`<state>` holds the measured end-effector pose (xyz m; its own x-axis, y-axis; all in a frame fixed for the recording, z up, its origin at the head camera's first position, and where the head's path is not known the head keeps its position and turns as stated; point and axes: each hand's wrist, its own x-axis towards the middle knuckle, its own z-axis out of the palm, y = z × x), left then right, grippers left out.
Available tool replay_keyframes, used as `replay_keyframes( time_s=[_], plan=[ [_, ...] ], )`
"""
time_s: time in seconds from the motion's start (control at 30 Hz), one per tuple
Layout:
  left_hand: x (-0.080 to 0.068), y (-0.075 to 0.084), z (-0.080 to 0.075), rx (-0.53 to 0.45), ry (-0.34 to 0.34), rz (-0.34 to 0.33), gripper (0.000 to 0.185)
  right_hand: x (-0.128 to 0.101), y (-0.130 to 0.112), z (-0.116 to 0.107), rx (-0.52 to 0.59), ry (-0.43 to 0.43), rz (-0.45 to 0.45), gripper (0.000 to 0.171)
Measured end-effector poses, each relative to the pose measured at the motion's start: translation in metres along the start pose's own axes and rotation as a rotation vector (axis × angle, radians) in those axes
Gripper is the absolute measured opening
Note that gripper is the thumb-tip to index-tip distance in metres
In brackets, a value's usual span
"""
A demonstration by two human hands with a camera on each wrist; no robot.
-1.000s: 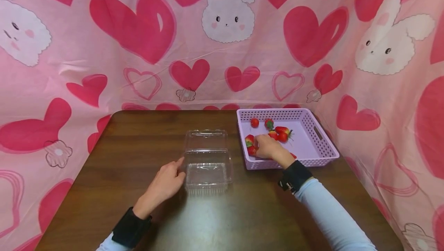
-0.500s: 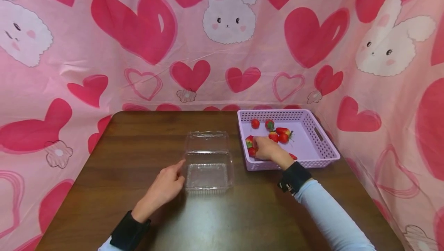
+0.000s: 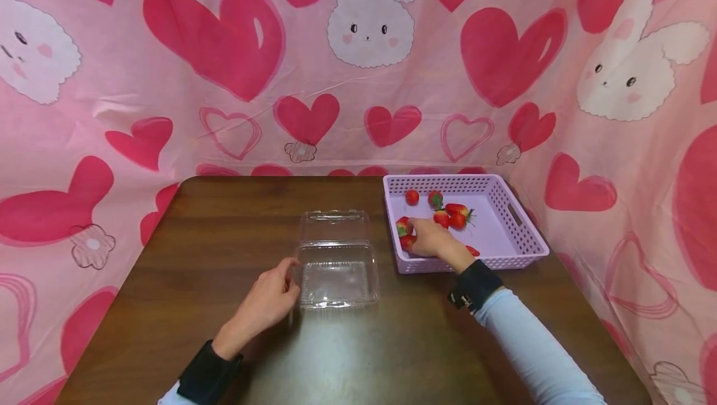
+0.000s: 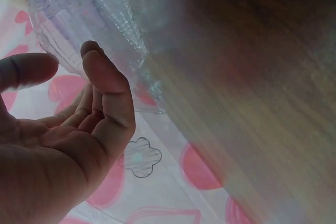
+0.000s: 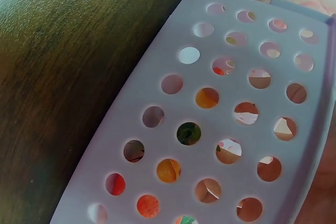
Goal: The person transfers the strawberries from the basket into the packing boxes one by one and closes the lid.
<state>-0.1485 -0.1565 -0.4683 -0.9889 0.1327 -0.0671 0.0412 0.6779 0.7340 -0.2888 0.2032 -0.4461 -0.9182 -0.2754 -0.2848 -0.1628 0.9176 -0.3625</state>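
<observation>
A clear plastic clamshell container lies opened out on the table, its lid part at the back. My left hand is beside its left rim, index finger at or against the edge. In the left wrist view, the left hand has thumb and loosely bent fingers apart, with the clamshell behind them. My right hand reaches into the lilac basket, fingers bent down by two strawberries at its left side. Its fingertips are hidden, so any grip cannot be seen.
More strawberries lie farther back in the basket. The basket's perforated wall fills much of the right wrist view, with red and green showing through holes. A dark wooden table meets a pink heart-patterned curtain behind.
My left index finger, straighter earlier, is now more bent at the clamshell's rim. The clamshell has shifted very slightly to the right. The right hand stays in nearly the same place.
</observation>
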Motion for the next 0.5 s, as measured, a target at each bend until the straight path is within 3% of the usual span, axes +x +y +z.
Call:
replay_keyframes(
  time_s=[0.27, 0.5],
  plan=[
    [0.0011, 0.0016, -0.0005, -0.014, -0.012, -0.021, 0.047, 0.0, 0.0013, 0.0005, 0.002, 0.011, 0.011, 0.043],
    [0.0013, -0.0007, 0.0016, -0.005, 0.004, 0.002, 0.048, -0.0013, 0.0016, 0.0013, -0.012, 0.023, 0.008, 0.04]
  ],
)
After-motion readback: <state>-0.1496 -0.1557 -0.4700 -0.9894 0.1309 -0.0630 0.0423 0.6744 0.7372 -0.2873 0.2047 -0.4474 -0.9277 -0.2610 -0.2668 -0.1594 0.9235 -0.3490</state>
